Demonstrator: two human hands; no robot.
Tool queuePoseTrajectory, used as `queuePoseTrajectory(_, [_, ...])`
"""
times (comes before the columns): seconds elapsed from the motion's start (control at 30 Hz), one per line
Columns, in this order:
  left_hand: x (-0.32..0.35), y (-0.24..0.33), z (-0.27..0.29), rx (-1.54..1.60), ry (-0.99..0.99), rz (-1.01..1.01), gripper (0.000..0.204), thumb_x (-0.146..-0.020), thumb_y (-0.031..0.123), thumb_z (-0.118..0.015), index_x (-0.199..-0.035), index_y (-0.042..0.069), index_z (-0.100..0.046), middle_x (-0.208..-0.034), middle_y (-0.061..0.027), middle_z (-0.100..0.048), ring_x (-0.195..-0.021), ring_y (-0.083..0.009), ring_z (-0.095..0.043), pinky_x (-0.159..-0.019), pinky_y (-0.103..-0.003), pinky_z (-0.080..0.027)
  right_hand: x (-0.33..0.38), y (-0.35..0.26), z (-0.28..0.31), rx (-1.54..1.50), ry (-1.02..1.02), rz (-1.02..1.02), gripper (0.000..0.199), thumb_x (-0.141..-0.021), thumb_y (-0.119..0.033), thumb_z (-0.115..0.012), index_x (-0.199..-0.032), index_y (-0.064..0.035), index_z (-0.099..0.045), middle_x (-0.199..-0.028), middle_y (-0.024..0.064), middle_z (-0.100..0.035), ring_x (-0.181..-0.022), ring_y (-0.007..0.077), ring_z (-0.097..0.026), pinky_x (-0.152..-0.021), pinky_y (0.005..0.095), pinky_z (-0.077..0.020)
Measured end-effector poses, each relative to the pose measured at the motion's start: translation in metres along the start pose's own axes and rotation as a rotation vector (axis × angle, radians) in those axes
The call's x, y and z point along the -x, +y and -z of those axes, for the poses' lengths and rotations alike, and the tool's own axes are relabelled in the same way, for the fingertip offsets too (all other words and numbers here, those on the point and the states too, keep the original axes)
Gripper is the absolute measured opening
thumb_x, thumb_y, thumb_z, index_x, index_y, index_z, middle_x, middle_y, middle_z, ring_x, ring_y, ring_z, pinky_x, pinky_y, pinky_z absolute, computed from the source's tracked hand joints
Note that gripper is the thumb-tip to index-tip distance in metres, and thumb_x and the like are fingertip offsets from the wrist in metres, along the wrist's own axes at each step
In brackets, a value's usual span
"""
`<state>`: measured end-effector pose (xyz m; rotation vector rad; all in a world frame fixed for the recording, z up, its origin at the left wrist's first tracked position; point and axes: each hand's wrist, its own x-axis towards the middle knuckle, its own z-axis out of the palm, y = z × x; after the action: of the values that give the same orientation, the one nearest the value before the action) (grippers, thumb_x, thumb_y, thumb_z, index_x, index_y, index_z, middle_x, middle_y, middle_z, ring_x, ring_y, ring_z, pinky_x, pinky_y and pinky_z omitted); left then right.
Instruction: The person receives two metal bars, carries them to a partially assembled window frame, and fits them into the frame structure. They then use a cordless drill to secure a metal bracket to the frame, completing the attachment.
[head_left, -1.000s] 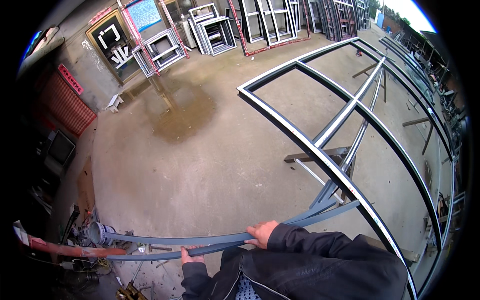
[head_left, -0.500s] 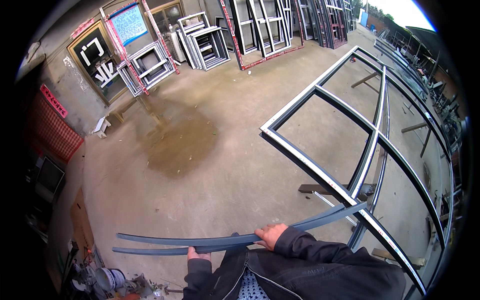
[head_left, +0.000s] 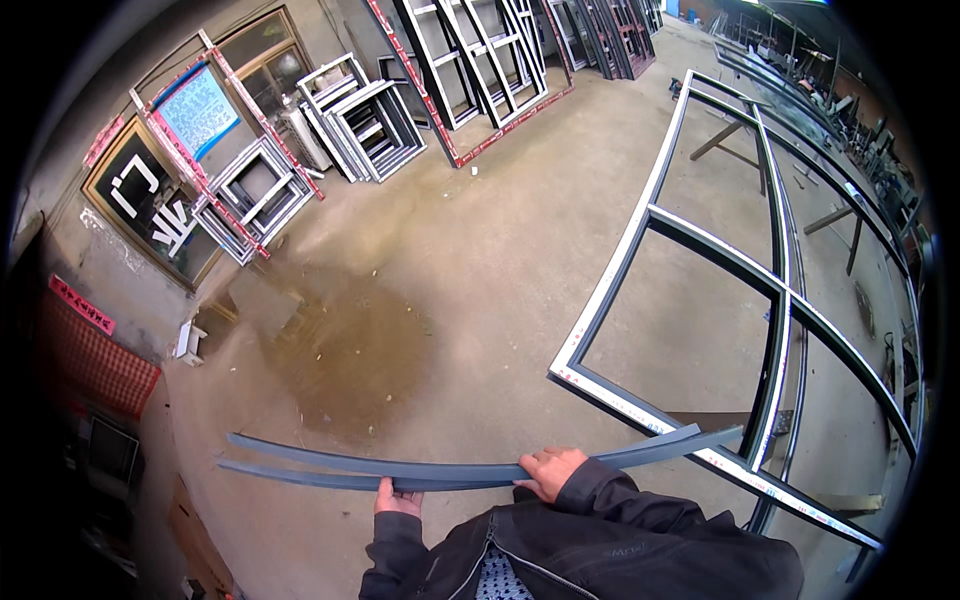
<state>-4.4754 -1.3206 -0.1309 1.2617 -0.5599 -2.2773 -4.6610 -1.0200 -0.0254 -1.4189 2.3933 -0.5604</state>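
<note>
Black jacket [head_left: 620,560] cloth covers both my arms, opening at the zip over a patterned shirt [head_left: 503,578]. Just beyond it, my left hand [head_left: 400,497] is closed on the grey strips [head_left: 450,475], thumb at their near edge, the rest of that grip partly hidden beneath. My right hand [head_left: 550,472] is clamped over them as well, fingers curled across the top.

The strips lie crosswise in front of me, long and slender. Between my hands they run close together; toward my left their ends spread apart, and toward my right they reach over the near bar of a big white-and-black frame [head_left: 617,395]. Whether they touch that bar, I cannot tell.

The frame lies flat above the concrete floor [head_left: 480,330], stretching away on my right, with a dark trestle [head_left: 725,140] under its farther part. Ahead and to the left, a brownish damp patch [head_left: 350,350] stains the concrete, and beyond it a small white stool [head_left: 189,342] is near a red checked cloth [head_left: 100,365]. Against the wall, smaller frames [head_left: 395,125] lean in a stack, a blue-edged sheet [head_left: 197,108] hangs to their left, and taller frames [head_left: 480,48] rise to their right.
</note>
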Motion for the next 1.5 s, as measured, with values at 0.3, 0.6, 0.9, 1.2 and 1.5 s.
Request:
queuePoseTrajectory(0.3, [-0.118,0.077,-0.103,-0.159,0.009,0.020,0.030,-0.101,0.024,-0.063,-0.125,0.006,-0.060,-0.127,-0.0116,-0.066,-0.119,-0.0303,-0.063,-0.110,-0.054,-0.048,-0.152,0.062,0.050,0.047,0.005,0.027,0.033,-0.099,-0.040,-0.062,-0.104,-0.0072,-0.062,-0.085,0.0133,-0.070,-0.083,0.0346,-0.070,-0.071,0.0460,-0.0581])
queuePoseTrajectory(0.6, [-0.310,0.134,-0.246,-0.344,-0.103,0.120,0.024,-0.100,0.023,-0.063,-0.119,0.010,-0.063,-0.120,-0.0072,-0.069,-0.114,-0.0268,-0.064,-0.105,-0.051,-0.050,-0.295,0.120,0.067,-0.001,0.111,-0.197,0.032,-0.098,-0.039,-0.064,-0.103,-0.0077,-0.061,-0.089,0.0140,-0.071,-0.086,0.0347,-0.071,-0.071,0.0466,-0.0581])
queuePoseTrajectory(0.9, [-0.448,0.142,-0.428,-0.514,-0.281,0.230,0.028,-0.102,0.026,-0.061,-0.123,0.008,-0.061,-0.124,-0.0116,-0.068,-0.118,-0.0304,-0.064,-0.105,-0.053,-0.051,-0.396,0.161,0.128,-0.022,0.242,-0.493,0.034,-0.097,-0.041,-0.065,-0.098,-0.0074,-0.062,-0.083,0.0150,-0.071,-0.082,0.0354,-0.070,-0.069,0.0467,-0.0571])
queuePoseTrajectory(1.2, [-0.569,0.092,-0.564,-0.585,-0.280,0.239,0.036,-0.097,0.023,-0.071,-0.126,0.006,-0.058,-0.124,-0.0159,-0.067,-0.118,-0.0352,-0.064,-0.101,-0.059,-0.051,-0.496,0.306,0.174,-0.072,0.113,-0.594,0.039,-0.098,-0.046,-0.062,-0.102,-0.0079,-0.064,-0.087,0.0171,-0.073,-0.085,0.0368,-0.072,-0.071,0.0489,-0.0578])
queuePoseTrajectory(1.5, [-0.678,0.079,-0.729,-0.565,-0.186,0.175,0.031,-0.094,0.019,-0.072,-0.120,0.007,-0.060,-0.120,-0.0134,-0.069,-0.116,-0.0348,-0.066,-0.102,-0.058,-0.050,-0.626,0.475,0.289,0.014,0.083,-0.428,0.028,-0.096,-0.037,-0.062,-0.098,-0.0095,-0.067,-0.085,0.0147,-0.071,-0.081,0.0344,-0.071,-0.068,0.0483,-0.0565])
